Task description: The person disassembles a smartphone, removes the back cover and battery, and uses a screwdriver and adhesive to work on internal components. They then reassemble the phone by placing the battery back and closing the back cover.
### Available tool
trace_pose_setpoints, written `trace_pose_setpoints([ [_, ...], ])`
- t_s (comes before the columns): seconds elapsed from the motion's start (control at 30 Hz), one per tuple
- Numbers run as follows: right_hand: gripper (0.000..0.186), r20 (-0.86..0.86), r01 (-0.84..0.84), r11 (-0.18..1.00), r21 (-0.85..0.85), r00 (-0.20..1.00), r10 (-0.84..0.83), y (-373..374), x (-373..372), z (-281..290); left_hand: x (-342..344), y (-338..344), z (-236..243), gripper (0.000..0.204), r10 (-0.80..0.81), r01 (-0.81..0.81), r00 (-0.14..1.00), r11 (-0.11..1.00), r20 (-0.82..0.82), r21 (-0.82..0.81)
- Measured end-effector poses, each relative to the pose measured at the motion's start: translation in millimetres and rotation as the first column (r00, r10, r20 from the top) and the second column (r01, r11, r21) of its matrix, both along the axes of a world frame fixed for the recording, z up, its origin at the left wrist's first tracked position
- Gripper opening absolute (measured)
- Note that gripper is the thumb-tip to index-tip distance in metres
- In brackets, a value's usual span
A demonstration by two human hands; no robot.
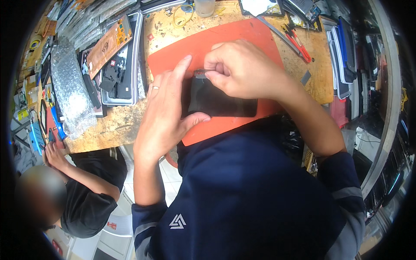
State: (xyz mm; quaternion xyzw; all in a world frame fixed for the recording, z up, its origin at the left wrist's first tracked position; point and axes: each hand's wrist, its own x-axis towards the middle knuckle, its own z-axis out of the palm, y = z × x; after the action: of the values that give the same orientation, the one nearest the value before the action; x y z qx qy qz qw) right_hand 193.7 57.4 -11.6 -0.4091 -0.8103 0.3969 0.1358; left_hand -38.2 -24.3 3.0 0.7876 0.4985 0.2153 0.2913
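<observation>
A flat black tablet-like device [223, 100] lies on the orange-red mat [242, 30] in front of me. My left hand [167, 97] braces its left end, thumb along the near edge and fingers stretched toward the far corner. Over the device's far edge, my right hand [240, 69] is closed in a pinch. A small thin dark piece [200, 71] shows at its fingertips, by the far left corner; its kind cannot be made out. The right hand covers much of the far edge.
Left of the mat stands a tray [139, 56] of parts beside bubble wrap [71, 86]. Red-handled pliers [299, 45] and a metal ruler [277, 34] lie at far right, near stacked panels [342, 56]. A cup [204, 6] stands behind. Another person's hand [56, 156] works at lower left.
</observation>
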Motion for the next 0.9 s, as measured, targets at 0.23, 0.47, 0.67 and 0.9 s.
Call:
trace_pose_setpoints([
  [0.23, 0.009, -0.103, -0.012, 1.000, -0.029, 0.995, 0.009, -1, 3, 23, 1, 7, -4, 0.123, -0.030, 0.020, 0.995, 0.994, 0.090, 0.109],
  [0.47, 0.009, -0.101, 0.026, 0.985, 0.172, 0.995, -0.008, -1, 5, 41, 13, 10, -15, 0.112, 0.067, -0.098, 0.990, 0.961, 0.123, 0.259],
  [0.67, 0.007, -0.151, 0.034, 0.959, 0.280, 0.988, 0.010, -19, 3, 46, 13, 3, -10, 0.085, 0.123, -0.167, 0.973, 0.958, 0.194, 0.234],
  [0.9, 0.007, -0.192, 0.048, 0.952, 0.303, 0.981, 0.012, -37, 5, 48, 16, 1, -10, 0.015, 0.165, -0.218, 0.919, 0.970, 0.359, 0.112],
])
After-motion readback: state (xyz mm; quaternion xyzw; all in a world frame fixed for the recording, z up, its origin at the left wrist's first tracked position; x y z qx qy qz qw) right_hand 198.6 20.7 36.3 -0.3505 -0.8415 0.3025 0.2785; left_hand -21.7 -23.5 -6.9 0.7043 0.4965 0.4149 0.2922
